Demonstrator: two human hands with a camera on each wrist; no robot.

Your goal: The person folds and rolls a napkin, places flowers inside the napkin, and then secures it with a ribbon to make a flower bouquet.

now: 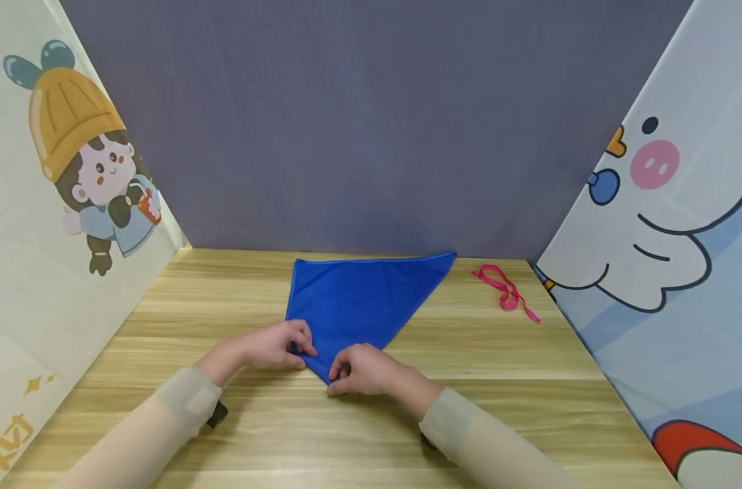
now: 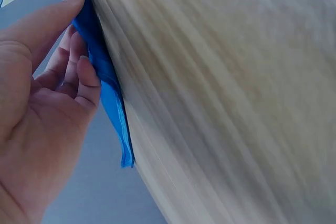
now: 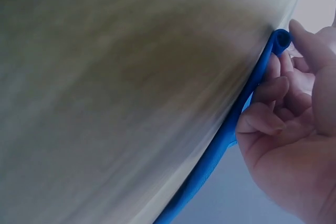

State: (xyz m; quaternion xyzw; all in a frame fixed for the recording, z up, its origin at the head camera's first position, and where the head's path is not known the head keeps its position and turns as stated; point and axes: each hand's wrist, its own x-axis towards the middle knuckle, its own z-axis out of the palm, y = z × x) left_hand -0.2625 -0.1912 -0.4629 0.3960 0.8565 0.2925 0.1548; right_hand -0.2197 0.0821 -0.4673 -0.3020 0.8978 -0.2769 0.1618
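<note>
A blue cloth point(image 1: 364, 299) lies spread on the wooden table, its near edge slanting between the two hands. My left hand point(image 1: 279, 345) holds that edge, with the thumb in front and the fingers curled on the cloth. Further right, my right hand point(image 1: 368, 370) pinches the lower corner between thumb and fingers. In the right wrist view, the cloth point(image 3: 207, 163) is rolled along this edge, and its coiled end shows beside the thumb. The left wrist view has the blue edge point(image 2: 107, 85) running under the thumb and fingertips, with a loose layered end hanging past them.
A crumpled pink ribbon point(image 1: 506, 292) lies on the table point(image 1: 468, 394) to the right of the cloth. A grey panel point(image 1: 371, 122) closes off the back, and cartoon-printed panels point(image 1: 670, 224) stand at both sides.
</note>
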